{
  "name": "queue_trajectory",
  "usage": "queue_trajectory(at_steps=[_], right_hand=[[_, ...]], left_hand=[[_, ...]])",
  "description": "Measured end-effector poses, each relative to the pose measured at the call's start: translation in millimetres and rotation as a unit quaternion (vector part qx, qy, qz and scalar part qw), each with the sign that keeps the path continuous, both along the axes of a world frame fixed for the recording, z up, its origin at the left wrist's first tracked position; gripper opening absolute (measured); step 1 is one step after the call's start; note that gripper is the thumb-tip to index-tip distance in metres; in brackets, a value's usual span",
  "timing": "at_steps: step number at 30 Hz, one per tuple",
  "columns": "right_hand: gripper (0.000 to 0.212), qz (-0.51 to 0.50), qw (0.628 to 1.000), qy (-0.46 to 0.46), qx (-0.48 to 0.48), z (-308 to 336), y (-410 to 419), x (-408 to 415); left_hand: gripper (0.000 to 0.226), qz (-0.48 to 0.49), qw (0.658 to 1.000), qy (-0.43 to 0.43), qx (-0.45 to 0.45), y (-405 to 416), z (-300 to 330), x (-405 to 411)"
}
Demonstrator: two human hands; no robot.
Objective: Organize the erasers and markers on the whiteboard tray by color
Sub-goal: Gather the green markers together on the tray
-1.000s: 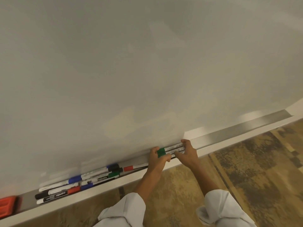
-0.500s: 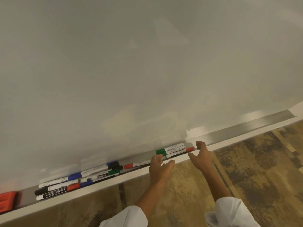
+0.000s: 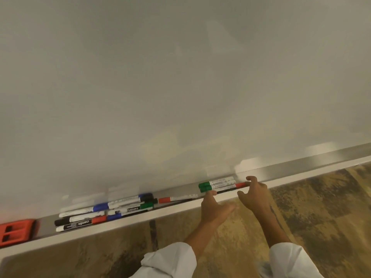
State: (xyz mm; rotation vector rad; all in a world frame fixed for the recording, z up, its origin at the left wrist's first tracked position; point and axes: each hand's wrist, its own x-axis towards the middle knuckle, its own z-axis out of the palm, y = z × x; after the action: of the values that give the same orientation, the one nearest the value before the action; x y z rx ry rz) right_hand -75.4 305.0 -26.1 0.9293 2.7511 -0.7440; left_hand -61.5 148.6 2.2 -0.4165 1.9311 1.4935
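1. Nearest, white sleeves [image 3: 172, 261] frame both bare forearms.
2. Left hand [image 3: 215, 209] has its fingers spread, one fingertip touching the green markers [image 3: 215, 183]; right hand [image 3: 256, 194] curls loosely apart beside a red marker [image 3: 240, 185].
3. Farther left on the whiteboard tray [image 3: 301, 167] lie mixed markers [image 3: 104, 211] and a red eraser [image 3: 17, 230].

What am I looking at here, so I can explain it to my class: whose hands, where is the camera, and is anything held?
The single picture comes from a camera worn on a person's head, looking down along a whiteboard. No machine: two bare hands. On the tray lie a group of green-capped markers, a lone red-capped marker, a mixed pile of markers and a red eraser. The left hand and right hand are open beside the green group, holding nothing.
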Motion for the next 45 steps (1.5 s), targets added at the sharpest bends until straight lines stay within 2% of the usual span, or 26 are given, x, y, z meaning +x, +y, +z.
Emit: queue_trajectory(at_steps=[5,10,15,19,22,26,28,31,35,39,45], right_hand=[[0.059,-0.002,1.0,0.013,-0.004,-2.6,1.1,-0.1],[0.049,-0.04,0.994,0.095,-0.035,3.2,-6.2,4.4],[0.032,-0.106,0.956,0.243,-0.127,33.7,-25.5,14.3],[0.029,-0.109,0.922,0.326,-0.175,62.5,-52.3,14.0],[0.035,-0.044,0.917,0.348,-0.19,83.2,-72.0,8.5],[0.039,0.148,0.913,0.337,-0.176,100.7,-97.3,4.2],[0.042,0.225,0.906,0.318,-0.169,101.8,-112.2,4.2],[0.045,0.28,0.891,0.303,-0.188,98.5,-134.7,6.0],[0.04,0.247,0.9,0.296,-0.204,88.7,-151.3,6.5],[0.03,0.105,0.938,0.26,-0.203,56.4,-148.9,17.6],[0.026,0.006,0.944,0.237,-0.229,26.9,-156.1,30.2]], left_hand=[[0.083,-0.023,1.0,0.004,-0.005,-2.6,-2.9,-2.3],[0.083,-0.022,1.0,0.014,0.008,-4.9,-4.4,-2.3],[0.071,0.03,0.998,0.028,0.038,-9.1,-1.3,3.1],[0.064,0.058,0.996,0.04,0.063,-19.2,7.8,5.6],[0.06,0.043,0.996,0.076,0.036,-30.7,14.0,2.8],[0.062,0.035,0.97,0.235,-0.052,-53.1,27.7,-3.4],[0.056,0.052,0.955,0.287,-0.051,-64.1,36.7,-6.6],[0.043,0.102,0.95,0.295,-0.002,-80.8,48.1,-4.0],[0.047,0.202,0.933,0.299,0.012,-101.6,46.2,7.2],[0.047,0.337,0.905,0.257,0.029,-118.4,24.9,0.9],[0.045,0.412,0.891,0.179,0.067,-122.6,2.5,-6.1]])
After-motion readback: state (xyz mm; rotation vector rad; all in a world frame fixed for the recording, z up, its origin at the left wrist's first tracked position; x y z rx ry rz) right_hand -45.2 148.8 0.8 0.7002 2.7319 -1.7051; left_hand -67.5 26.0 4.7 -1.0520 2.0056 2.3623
